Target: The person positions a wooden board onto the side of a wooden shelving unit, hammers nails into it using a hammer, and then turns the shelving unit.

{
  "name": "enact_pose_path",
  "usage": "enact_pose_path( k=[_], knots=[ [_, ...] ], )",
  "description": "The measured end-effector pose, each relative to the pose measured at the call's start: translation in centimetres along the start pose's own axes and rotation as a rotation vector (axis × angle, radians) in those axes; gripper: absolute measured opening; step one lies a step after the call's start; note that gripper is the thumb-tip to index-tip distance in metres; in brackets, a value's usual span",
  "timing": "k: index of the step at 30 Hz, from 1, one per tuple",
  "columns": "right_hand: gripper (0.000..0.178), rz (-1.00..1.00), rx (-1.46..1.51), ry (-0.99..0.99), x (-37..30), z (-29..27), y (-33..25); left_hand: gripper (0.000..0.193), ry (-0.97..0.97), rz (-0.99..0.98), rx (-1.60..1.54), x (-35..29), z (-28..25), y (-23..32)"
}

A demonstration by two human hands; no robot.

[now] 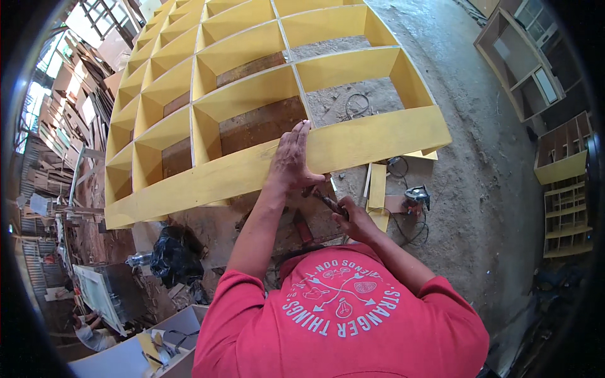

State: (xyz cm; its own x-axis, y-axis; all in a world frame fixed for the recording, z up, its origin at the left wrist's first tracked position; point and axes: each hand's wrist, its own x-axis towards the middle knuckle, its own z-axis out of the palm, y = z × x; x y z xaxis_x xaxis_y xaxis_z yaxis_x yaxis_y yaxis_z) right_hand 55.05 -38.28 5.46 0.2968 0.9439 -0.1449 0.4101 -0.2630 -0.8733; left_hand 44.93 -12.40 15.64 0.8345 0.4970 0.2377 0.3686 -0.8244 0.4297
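Note:
A large yellow shelf frame, divided into several compartments, spans the view ahead of me. My left hand lies across its near long panel, fingers stretched toward the upper edge and thumb out near the lower edge. Just below that panel, my right hand is closed round the handle of a dark hammer. The hammer's head is close under my left thumb and partly hidden. Whether it touches the panel I cannot tell.
Yellow wood strips and a corded power tool lie right of my hands. A black plastic bag is at left. An open box stands lower left, near another person. Cabinets line the right.

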Motion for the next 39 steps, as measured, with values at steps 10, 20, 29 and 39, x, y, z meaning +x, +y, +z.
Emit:
enact_pose_path(
  k=[10, 20, 29, 39],
  knots=[
    [0.035, 0.039, -0.088, -0.068, -0.1, -3.8, -0.5, 0.133, 0.006, 0.043, -0.036, 0.1, -0.1, 0.0],
    [0.041, 0.012, -0.116, -0.198, 1.3, -5.1, 0.8, 0.133, -0.001, 0.042, -0.044, 0.2, -0.3, 0.8],
    [0.039, 0.061, -0.127, -0.201, -0.2, -5.7, 0.9, 0.131, 0.039, 0.004, -0.018, 0.3, 0.2, 0.6],
    [0.04, 0.18, 0.238, -0.031, -4.7, -9.6, 1.7, 0.108, 0.21, 0.077, -0.213, -0.2, 0.4, -0.6]
  ],
)
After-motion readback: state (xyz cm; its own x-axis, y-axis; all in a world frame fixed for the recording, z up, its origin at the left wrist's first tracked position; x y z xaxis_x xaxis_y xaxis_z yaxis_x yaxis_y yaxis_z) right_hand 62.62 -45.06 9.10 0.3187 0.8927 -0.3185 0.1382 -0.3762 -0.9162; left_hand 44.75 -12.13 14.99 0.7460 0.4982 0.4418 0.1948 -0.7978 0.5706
